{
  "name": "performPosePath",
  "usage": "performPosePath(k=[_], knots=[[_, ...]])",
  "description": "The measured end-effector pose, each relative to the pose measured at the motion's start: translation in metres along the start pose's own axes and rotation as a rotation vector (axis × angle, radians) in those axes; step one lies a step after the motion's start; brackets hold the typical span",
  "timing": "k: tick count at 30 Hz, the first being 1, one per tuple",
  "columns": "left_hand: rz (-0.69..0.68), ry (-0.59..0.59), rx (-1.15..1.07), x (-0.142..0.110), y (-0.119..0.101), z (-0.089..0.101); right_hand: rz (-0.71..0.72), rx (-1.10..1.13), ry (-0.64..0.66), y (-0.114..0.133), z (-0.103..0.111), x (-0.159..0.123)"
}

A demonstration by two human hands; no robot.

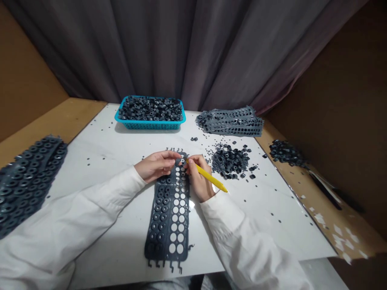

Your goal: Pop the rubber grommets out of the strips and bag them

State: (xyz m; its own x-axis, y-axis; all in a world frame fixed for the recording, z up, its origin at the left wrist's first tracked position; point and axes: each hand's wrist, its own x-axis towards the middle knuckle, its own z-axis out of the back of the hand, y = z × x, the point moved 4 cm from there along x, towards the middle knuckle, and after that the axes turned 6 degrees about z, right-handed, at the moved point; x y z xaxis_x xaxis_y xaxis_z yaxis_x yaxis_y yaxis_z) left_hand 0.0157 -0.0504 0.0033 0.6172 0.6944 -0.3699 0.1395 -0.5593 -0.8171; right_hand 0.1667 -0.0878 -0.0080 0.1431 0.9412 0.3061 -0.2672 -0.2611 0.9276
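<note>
A dark grey rubber sheet (167,217) lies lengthwise in front of me. Ring-shaped parts fill its left columns, while its right columns are mostly open round holes. My left hand (157,164) is closed over the sheet's far end, pinching a small dark rubber part (178,161) between thumb and fingers. Close beside it, my right hand (200,177) grips a yellow pen-shaped tool (211,179). The tool's rear end points toward me and to the right; its tip is near the small part and hard to make out.
At the back stands a blue basket (151,125) full of small dark parts. Punched-out sheets (232,123) are stacked to its right. A pile of loose parts (231,161) lies right of my hands, another pile (287,153) farther right. More ringed sheets (33,177) lie at left.
</note>
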Motion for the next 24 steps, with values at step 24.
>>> performPosePath(k=[24], knots=[[-0.060, -0.031, -0.133, -0.008, 0.005, -0.020, 0.209, 0.445, 0.094, 0.041, 0.012, -0.008]])
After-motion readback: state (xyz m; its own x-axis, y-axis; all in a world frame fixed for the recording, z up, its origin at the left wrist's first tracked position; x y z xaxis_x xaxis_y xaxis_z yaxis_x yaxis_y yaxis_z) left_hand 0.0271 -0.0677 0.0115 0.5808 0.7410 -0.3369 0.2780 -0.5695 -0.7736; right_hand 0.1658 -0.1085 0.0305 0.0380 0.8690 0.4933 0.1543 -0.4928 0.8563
